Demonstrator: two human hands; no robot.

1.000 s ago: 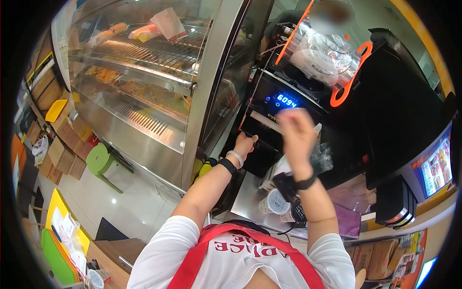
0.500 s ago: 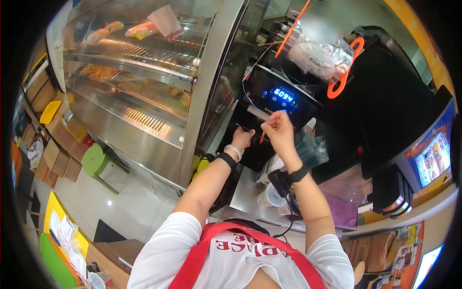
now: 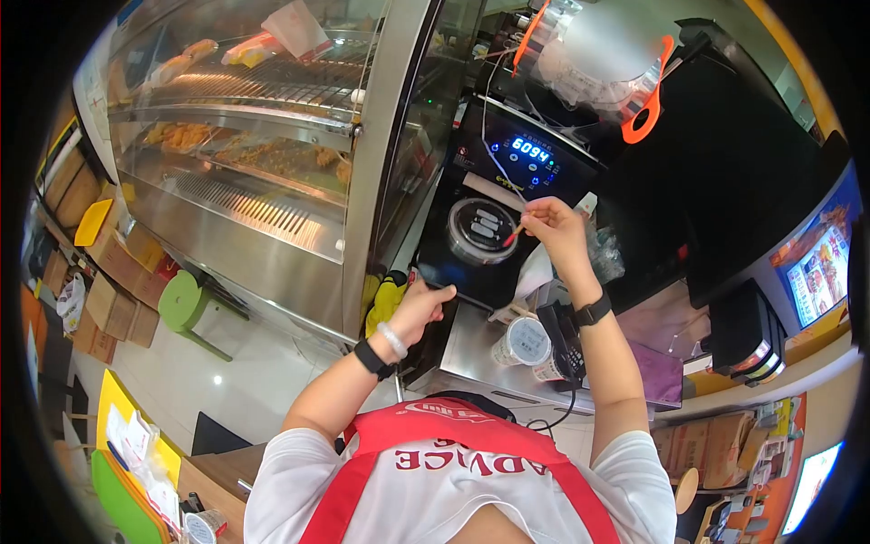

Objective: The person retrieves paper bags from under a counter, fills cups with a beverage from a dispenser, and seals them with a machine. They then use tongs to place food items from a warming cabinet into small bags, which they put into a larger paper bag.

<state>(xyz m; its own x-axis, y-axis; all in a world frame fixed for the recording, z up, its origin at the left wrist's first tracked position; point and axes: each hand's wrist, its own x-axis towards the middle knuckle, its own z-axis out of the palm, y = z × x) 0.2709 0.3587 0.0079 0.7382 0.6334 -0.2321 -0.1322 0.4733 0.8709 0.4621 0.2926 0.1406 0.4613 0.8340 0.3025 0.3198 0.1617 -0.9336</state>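
Note:
My right hand [image 3: 557,231] pinches a thin red-tipped stick [image 3: 515,236], its tip over the edge of a round, clear-rimmed container [image 3: 483,228]. That container sits in the black tray of a machine [image 3: 535,172] whose lit display reads 6094. Below and left of the container is my left hand [image 3: 417,313], by the tray's front corner. Its fingers are curled and the thumb points right; what they grip, if anything, is hidden.
A glass food warmer [image 3: 349,218] with fried food stands at the left. Lidded cups [image 3: 524,341] are on the steel counter [image 3: 467,349] near my right forearm. Orange-handled scissors [image 3: 645,118] hang beside the machine. A green stool [image 3: 184,301] is on the floor.
My left hand has drawn back toward me and left, and the round container in the tray has come into view. My right hand has shifted right with the stick.

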